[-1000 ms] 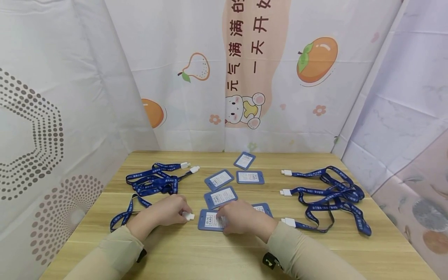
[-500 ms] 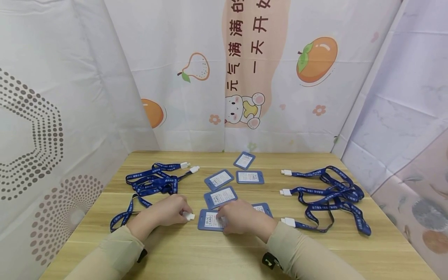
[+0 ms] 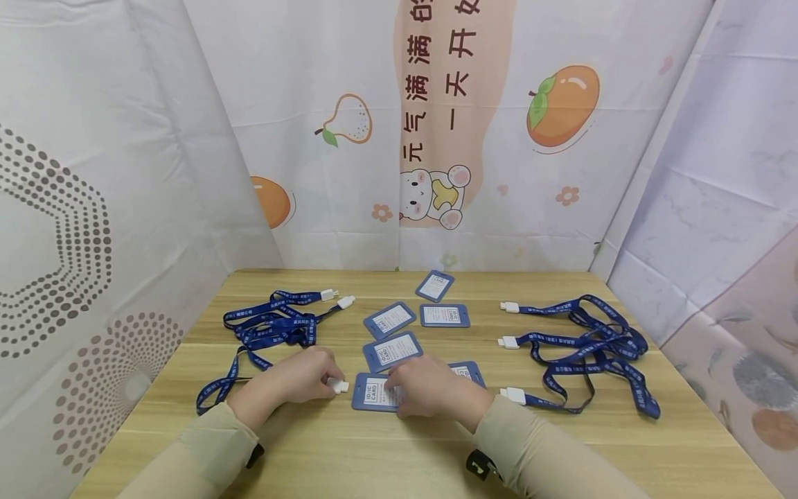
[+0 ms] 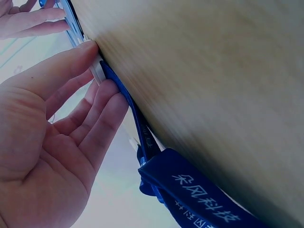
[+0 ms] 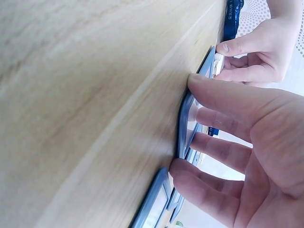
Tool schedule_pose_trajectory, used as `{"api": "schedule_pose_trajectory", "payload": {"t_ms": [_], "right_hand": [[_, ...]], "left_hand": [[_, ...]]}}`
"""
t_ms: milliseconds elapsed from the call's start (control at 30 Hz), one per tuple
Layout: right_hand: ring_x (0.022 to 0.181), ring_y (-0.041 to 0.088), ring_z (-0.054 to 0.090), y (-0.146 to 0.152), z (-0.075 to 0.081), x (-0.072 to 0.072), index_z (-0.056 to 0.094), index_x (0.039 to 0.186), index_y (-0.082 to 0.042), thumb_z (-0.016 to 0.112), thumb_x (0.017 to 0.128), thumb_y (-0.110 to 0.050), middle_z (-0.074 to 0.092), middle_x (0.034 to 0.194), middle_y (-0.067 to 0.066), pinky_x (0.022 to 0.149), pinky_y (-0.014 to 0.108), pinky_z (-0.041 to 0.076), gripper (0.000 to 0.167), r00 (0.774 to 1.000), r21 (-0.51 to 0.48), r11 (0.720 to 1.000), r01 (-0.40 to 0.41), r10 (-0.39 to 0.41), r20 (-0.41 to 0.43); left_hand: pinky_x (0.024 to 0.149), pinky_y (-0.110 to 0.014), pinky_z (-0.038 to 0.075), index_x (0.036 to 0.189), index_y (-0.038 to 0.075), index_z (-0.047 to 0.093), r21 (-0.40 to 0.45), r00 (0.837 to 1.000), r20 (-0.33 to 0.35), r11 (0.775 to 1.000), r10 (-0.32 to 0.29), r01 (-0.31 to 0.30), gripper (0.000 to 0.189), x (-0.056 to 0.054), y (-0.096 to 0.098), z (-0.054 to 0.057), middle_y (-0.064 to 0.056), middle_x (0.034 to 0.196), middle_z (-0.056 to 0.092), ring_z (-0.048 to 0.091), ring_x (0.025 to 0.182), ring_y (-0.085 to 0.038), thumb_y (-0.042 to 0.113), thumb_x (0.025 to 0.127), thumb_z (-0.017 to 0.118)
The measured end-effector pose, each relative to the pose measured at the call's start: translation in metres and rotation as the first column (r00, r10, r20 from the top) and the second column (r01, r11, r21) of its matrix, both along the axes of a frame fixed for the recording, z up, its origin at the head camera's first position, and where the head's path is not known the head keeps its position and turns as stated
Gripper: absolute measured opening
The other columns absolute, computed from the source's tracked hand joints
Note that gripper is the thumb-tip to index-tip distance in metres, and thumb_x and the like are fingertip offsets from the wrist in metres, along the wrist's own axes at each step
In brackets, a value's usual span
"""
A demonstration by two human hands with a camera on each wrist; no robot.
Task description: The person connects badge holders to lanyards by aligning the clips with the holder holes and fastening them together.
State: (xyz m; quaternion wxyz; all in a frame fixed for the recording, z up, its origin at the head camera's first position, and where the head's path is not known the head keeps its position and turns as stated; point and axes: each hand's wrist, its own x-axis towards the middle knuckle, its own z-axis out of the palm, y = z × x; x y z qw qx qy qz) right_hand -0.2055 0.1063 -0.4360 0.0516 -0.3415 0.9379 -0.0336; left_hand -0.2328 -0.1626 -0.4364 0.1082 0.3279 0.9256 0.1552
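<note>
Lanyards (image 4: 190, 183) blue, white-lettered; clips (image 3: 341, 387) white; card holders (image 3: 373, 393) blue; table (image 3: 361, 457) yellowish, wood-grained

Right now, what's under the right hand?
A blue ID card holder: its left part shows. In the head view, the right hand covers its right part and some of another holder.

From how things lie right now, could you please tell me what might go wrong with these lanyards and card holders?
The left hand pinches a small white clip, so it might slip. The right hand holds a card holder close to its neighbour, which could get nudged. At the head view's right, the lanyards overlap, so lifting one might drag others.
</note>
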Motion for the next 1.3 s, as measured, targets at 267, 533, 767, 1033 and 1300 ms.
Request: {"api": "schedule_pose_trajectory", "payload": {"t_ms": [267,533,767,1033,1300], "right_hand": [[0.107,0.016,0.067,0.000,-0.001,0.000,0.079,0.114,-0.030,0.088,0.076,-0.033,0.070,0.121,-0.011,0.091,0.036,0.054,0.040,1.000,0.006,1.000,0.001,-0.001,-0.005],[0.105,0.015,0.067,0.000,-0.001,-0.001,0.079,0.113,-0.030,0.088,0.075,-0.034,0.070,0.121,-0.011,0.090,0.035,0.054,0.039,1.000,0.008,1.000,0.000,0.000,-0.008],[0.103,0.015,0.067,0.000,0.001,0.000,0.079,0.113,-0.029,0.089,0.076,-0.033,0.070,0.120,-0.011,0.090,0.036,0.055,0.038,1.000,-0.004,1.000,-0.002,0.002,0.006],[0.104,0.015,0.066,0.000,0.003,0.001,0.079,0.114,-0.028,0.088,0.076,-0.031,0.071,0.120,-0.010,0.091,0.036,0.054,0.038,1.000,-0.016,1.000,-0.003,0.003,0.013],[0.100,0.012,0.066,0.001,0.002,0.000,0.079,0.113,-0.027,0.088,0.076,-0.030,0.071,0.117,-0.010,0.089,0.035,0.054,0.038,1.000,-0.020,1.000,-0.019,0.019,0.002]], "left_hand": [[0.070,-0.026,0.048,0.105,0.014,0.082,0.011,1.000,0.005,1.000,-0.017,0.017,0.019,-0.001,0.001,-0.001,0.010,0.091,0.061,0.051,0.080,-0.007,0.014,0.086,0.081],[0.069,-0.025,0.049,0.105,0.015,0.082,0.012,0.999,0.000,0.999,-0.034,0.034,0.019,-0.001,0.003,-0.002,0.011,0.089,0.061,0.051,0.078,-0.007,0.015,0.086,0.082],[0.067,-0.024,0.048,0.104,0.017,0.082,0.005,0.999,-0.010,0.999,-0.046,0.047,0.017,-0.004,0.004,-0.004,0.011,0.088,0.060,0.051,0.077,-0.007,0.016,0.086,0.081],[0.065,-0.024,0.047,0.102,0.016,0.082,0.013,0.998,-0.020,0.998,-0.061,0.061,0.016,-0.002,0.005,-0.002,0.010,0.086,0.059,0.050,0.075,-0.007,0.014,0.086,0.081],[0.068,-0.026,0.047,0.101,0.017,0.083,-0.023,0.997,-0.048,0.998,-0.055,0.054,0.014,-0.001,0.011,-0.003,0.011,0.085,0.061,0.050,0.075,-0.007,0.017,0.087,0.080]]}}
